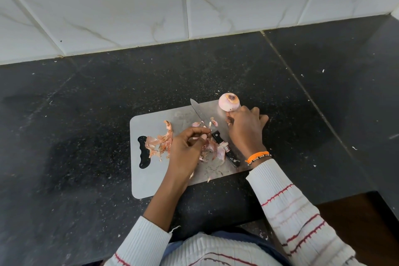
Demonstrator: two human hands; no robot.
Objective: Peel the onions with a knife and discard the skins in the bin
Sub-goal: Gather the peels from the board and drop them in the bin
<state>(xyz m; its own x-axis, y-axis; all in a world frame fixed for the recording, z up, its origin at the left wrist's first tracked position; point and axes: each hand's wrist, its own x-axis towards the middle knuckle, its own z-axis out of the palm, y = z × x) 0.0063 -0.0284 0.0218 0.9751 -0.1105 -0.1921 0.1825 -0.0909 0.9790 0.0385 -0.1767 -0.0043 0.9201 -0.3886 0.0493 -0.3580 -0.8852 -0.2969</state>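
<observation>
At the near edge of the view the person's white ribbed sleeves with thin red stripes [289, 211] reached forward over the black speckled stone counter [71, 114]. A grey rectangular cutting board with a black wavy handle slot at its left end [151, 181] lay on the counter, its near edge crossed by both forearms.

The left hand [185, 151] hovered over the middle of the board with its fingers curled inward, the thumb and fingertips pinching at loose skin from a pile of pale pink and papery brown onion skins [210, 150]. More brown skins [160, 142] lay toward the board's left end, just beside the handle slot.

A kitchen knife with a black riveted handle and a narrow steel blade [216, 135] lay flat on the board between the two hands, handle toward the near right corner and tip pointing to the far edge; neither hand held it. Skins partly covered the handle.

The right hand [245, 128], an orange band [258, 156] at its wrist, rested near the board's right edge. Its fingers were bent and pressed against the lower side of a round, peeled, pale pink onion [229, 101] at the board's far right corner, the onion's darker cut end facing up. How far the fingers wrapped round the onion could not be told.

Beyond the counter rose a wall of white marble-veined tiles [129, 6].
</observation>
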